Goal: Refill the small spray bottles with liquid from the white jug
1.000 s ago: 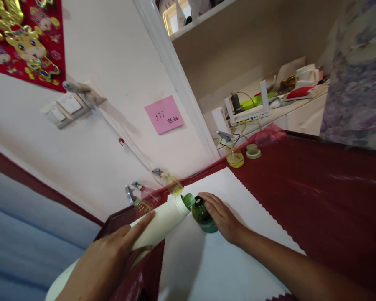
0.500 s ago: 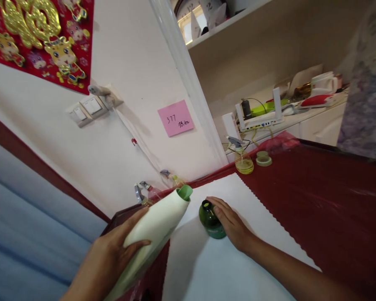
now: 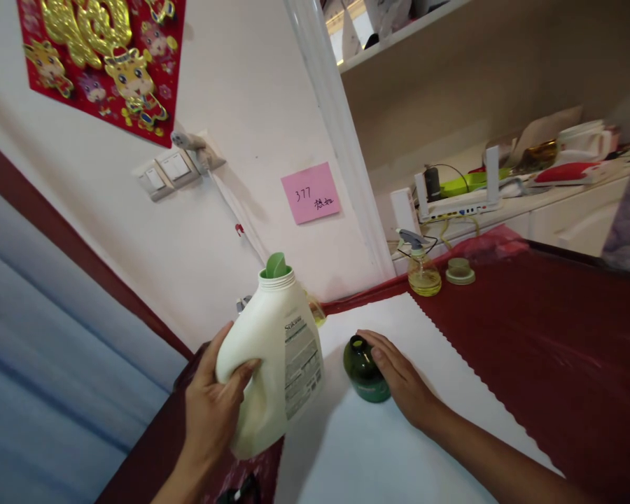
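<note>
My left hand [image 3: 218, 392] grips a white laundry detergent jug [image 3: 265, 343] by its side handle and holds it up nearly upright. The jug has no cap on, and a green pour spout [image 3: 276, 266] shows in its mouth. On the white sheet [image 3: 367, 448] stands a small dark green bottle [image 3: 368, 374] with an uncapped neck. Curled round the far right side of that bottle is my right hand [image 3: 399, 378]; part of its fingers is hidden behind the neck.
A spray bottle [image 3: 424, 273] with yellow liquid stands at the back of the red-covered table [image 3: 556, 336], beside a pale green cap [image 3: 460, 271]. Other spray bottles are partly hidden behind the jug. A white router [image 3: 459, 203] sits on the cabinet beyond.
The jug has swung from tilted towards the green bottle to nearly upright, its label now showing. My right hand stays on the green bottle. The whole view has shifted slightly.
</note>
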The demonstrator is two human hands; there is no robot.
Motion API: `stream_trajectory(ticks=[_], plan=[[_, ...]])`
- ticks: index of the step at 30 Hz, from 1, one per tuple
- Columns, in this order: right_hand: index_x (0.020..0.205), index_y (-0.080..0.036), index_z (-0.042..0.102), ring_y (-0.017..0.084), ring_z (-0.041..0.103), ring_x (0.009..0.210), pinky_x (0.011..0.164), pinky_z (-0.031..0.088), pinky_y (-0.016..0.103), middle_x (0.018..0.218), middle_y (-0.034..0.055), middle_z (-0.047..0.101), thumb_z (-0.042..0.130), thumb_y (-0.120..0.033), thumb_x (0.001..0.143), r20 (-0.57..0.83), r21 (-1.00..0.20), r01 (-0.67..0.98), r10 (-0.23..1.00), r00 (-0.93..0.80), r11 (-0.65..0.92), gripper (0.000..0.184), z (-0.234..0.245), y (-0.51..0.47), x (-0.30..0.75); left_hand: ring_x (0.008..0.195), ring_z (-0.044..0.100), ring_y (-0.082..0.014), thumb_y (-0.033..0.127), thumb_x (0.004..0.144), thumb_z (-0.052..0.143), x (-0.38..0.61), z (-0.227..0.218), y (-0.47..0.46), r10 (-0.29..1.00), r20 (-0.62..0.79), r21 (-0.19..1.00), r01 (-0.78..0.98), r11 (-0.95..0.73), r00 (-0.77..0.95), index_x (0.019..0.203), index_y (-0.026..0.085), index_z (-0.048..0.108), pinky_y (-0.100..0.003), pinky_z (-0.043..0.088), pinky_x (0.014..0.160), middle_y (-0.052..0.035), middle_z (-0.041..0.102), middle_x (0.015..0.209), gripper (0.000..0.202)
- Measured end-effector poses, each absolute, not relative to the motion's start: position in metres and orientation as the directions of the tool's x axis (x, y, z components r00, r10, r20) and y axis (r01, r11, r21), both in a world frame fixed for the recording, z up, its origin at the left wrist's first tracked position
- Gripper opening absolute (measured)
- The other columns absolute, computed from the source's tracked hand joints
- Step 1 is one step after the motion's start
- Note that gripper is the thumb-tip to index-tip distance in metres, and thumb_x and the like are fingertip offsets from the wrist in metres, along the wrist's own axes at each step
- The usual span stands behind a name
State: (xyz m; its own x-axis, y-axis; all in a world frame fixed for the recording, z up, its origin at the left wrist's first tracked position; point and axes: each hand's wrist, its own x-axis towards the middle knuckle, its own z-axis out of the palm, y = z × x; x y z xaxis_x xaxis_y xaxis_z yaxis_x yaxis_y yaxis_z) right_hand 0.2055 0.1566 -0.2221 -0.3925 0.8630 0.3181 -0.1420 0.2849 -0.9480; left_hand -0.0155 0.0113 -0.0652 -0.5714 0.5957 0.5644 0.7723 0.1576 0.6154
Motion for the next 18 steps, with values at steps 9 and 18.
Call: stream_trajectory(ticks=[9, 18], plan=[[0.141, -0.025, 0.055, 0.027, 0.038, 0.147, 0.129, 0.02, 0.055, 0.155, 0.0091, 0.049, 0.034, -0.072, 0.097, 0.309, -0.951, -0.127, 0.858, -0.409, 0.282, 0.068, -0.226, 0.158, 0.206, 0.055, 0.047, -0.0104, 0.051, 0.076, 0.079, -0.018, -0.125, 0.022, 0.491, 0.46, 0.84, 0.541, 0.028, -0.74, 0.148, 0.028, 0.051, -0.023, 0.045, 0.05, 0.0029, 0.065, 0.089, 0.08], [0.143, -0.028, 0.053, 0.027, 0.035, 0.148, 0.129, 0.017, 0.056, 0.157, 0.0071, 0.046, 0.037, -0.068, 0.099, 0.308, -0.951, -0.118, 0.852, -0.423, 0.285, 0.061, -0.234, 0.159, 0.208, 0.056, 0.054, -0.0136, 0.053, 0.08, 0.073, -0.022, -0.152, 0.026, 0.527, 0.411, 0.874, 0.486, 0.005, -0.744, 0.152, 0.025, 0.046, -0.027, 0.049, 0.054, 0.0003, 0.07, 0.09, 0.082]])
